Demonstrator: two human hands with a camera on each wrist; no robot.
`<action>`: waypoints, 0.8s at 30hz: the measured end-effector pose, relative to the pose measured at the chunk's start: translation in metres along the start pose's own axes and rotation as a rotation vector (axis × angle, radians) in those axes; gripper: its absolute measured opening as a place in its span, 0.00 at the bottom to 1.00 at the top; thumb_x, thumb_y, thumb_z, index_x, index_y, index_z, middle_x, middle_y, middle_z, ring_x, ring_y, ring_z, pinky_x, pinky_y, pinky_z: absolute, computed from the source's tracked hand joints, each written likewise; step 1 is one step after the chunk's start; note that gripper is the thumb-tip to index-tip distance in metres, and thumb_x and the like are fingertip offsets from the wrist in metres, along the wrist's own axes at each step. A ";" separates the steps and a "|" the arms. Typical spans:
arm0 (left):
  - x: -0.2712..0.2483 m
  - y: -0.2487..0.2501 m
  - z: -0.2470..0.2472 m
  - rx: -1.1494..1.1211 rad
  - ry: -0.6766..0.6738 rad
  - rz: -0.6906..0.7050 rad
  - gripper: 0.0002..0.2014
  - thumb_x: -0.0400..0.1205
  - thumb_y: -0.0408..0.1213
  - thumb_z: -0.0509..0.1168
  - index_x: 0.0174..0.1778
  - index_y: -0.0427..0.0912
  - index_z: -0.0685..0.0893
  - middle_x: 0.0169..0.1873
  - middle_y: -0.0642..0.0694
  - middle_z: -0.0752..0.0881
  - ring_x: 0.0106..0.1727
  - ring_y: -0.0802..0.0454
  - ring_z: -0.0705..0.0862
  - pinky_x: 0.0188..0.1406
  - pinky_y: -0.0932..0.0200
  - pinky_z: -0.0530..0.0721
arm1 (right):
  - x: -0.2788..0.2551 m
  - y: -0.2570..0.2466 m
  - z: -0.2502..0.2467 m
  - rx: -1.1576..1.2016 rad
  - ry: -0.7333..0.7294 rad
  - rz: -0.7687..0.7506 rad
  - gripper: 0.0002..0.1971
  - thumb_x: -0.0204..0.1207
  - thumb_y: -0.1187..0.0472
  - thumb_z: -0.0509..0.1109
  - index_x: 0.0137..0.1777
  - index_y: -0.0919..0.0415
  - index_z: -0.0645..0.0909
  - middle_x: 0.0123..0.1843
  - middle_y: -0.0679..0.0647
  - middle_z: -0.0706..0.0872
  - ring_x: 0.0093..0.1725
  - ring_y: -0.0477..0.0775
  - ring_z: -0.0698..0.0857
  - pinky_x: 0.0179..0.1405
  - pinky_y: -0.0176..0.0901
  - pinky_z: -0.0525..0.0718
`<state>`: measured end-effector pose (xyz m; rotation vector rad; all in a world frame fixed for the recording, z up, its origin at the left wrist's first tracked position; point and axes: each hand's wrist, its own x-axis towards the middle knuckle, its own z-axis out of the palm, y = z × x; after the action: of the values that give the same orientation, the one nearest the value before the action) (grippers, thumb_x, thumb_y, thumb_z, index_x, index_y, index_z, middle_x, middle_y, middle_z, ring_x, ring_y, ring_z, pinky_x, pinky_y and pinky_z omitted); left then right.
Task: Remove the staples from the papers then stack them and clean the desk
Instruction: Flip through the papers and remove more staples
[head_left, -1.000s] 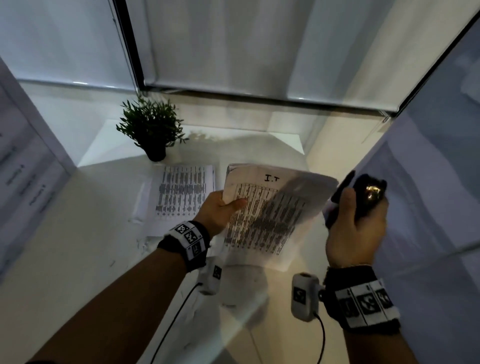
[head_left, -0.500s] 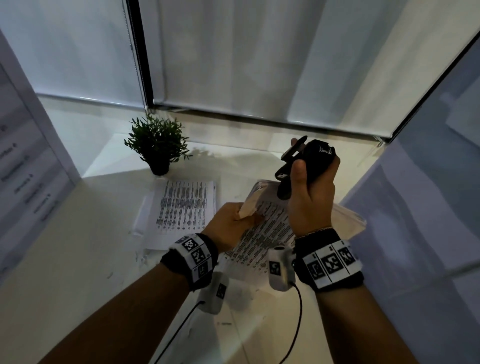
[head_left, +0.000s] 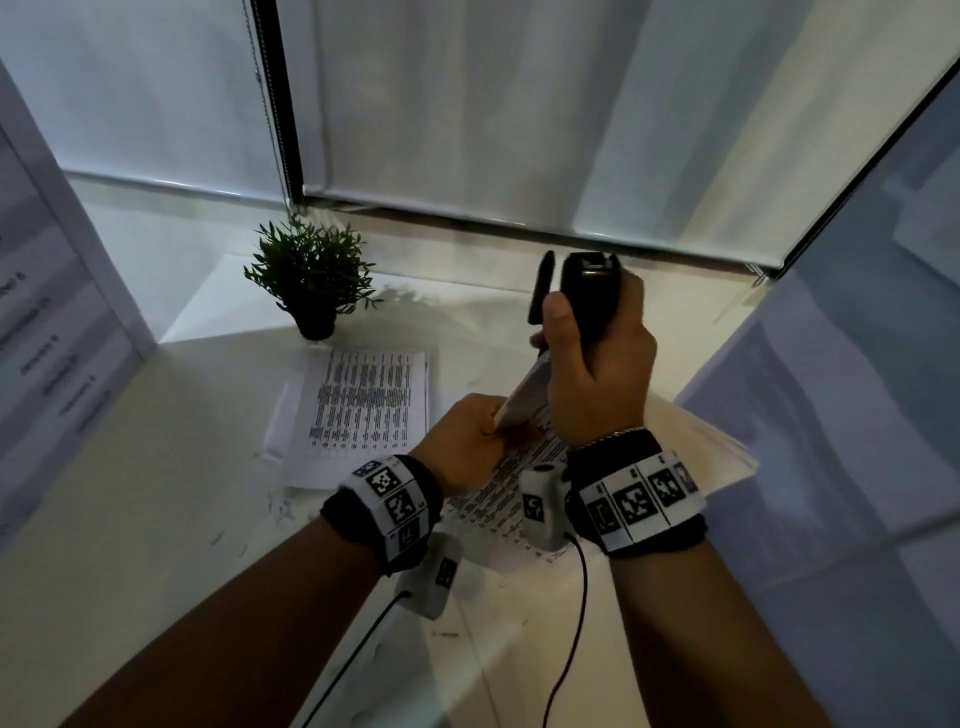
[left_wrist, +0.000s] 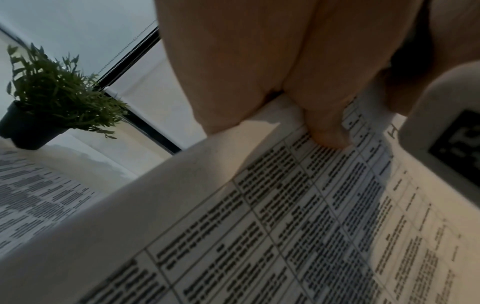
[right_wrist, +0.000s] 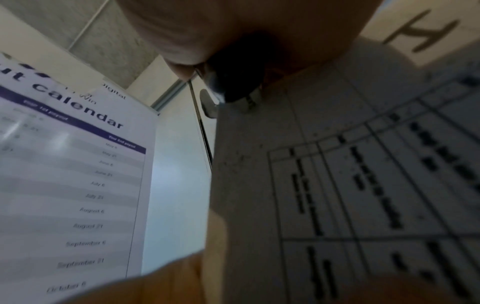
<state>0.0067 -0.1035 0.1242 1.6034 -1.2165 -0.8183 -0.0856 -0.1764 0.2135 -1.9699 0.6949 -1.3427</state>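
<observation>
My left hand (head_left: 467, 441) pinches the upper left edge of a stapled paper set (head_left: 691, 447) printed with a table, holding it tilted above the desk; in the left wrist view my thumb (left_wrist: 327, 131) lies on the printed sheet (left_wrist: 298, 216). My right hand (head_left: 592, 374) grips a black staple remover (head_left: 587, 291) upright over the top corner of that set. In the right wrist view the staple remover's metal tip (right_wrist: 233, 96) sits at the paper's top edge (right_wrist: 337, 164). A second printed paper stack (head_left: 363, 405) lies flat on the desk to the left.
A small potted plant (head_left: 311, 280) stands at the back of the white desk (head_left: 156, 467). A calendar poster (right_wrist: 64, 174) hangs on the left partition. Blinds cover the window behind, and a partition wall closes the right side. Small paper bits lie near the flat stack.
My right hand has swung the staple remover from the right side inward and down onto the top corner of the held papers. The left hand has tilted the set up more steeply.
</observation>
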 end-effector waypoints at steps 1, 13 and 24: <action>0.000 0.000 0.000 0.014 -0.005 0.005 0.15 0.82 0.46 0.65 0.35 0.39 0.84 0.33 0.43 0.90 0.30 0.44 0.85 0.35 0.45 0.86 | -0.001 -0.001 0.001 -0.031 -0.016 -0.017 0.25 0.77 0.41 0.62 0.64 0.59 0.72 0.41 0.51 0.87 0.36 0.54 0.89 0.34 0.57 0.88; -0.007 0.010 -0.005 0.098 -0.043 0.056 0.18 0.84 0.39 0.65 0.26 0.55 0.81 0.29 0.53 0.88 0.29 0.58 0.83 0.33 0.62 0.82 | -0.003 -0.003 0.006 -0.279 -0.028 -0.121 0.28 0.73 0.36 0.62 0.57 0.62 0.77 0.39 0.52 0.88 0.36 0.54 0.87 0.34 0.51 0.88; -0.001 -0.014 -0.004 0.016 -0.016 -0.045 0.12 0.82 0.35 0.66 0.32 0.35 0.81 0.27 0.48 0.82 0.25 0.59 0.75 0.29 0.63 0.73 | 0.007 0.020 -0.007 -0.088 0.063 0.044 0.27 0.73 0.39 0.69 0.64 0.58 0.72 0.45 0.51 0.87 0.40 0.52 0.88 0.39 0.48 0.89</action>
<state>0.0143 -0.1007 0.1123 1.6452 -1.2051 -0.8526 -0.0910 -0.1959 0.2037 -1.9765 0.8347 -1.3737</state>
